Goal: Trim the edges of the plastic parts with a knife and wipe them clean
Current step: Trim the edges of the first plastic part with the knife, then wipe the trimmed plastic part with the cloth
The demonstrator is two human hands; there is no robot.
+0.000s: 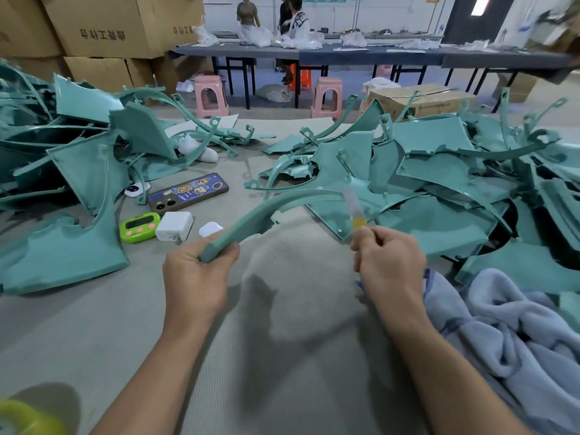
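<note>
The left hand (pixel 194 274) is clenched around the near end of a curved plastic part (pixel 266 211). The teal arch rises off the table (pixel 94 340) and sweeps toward 1 o'clock. The right hand (pixel 389 259) pinches a knife (pixel 356 211) with a pale, yellowish handle pointing up at 12 o'clock. The blade is too blurred to make out.

The part looks light and thin-walled, stiff along its rib but probably springy over its long span, with a smooth, somewhat slippery skin. Holding it close to the edge being trimmed, rather than at the far end, should stop it flexing away from the blade.

At 10 o'clock of the hands lie a phone (pixel 188 193), a green timer (pixel 139 227), a white charger (pixel 174 226) and an earbud case (pixel 210 229), just beside the left knuckles. Heaps of teal parts crowd 9 o'clock (pixel 78 171) and 2 o'clock (pixel 455 183), and the arch's far end reaches over the right heap, where it could snag. A blue cloth (pixel 518 324) lies bunched at 4 o'clock, near the right forearm and handy for wiping.
</note>
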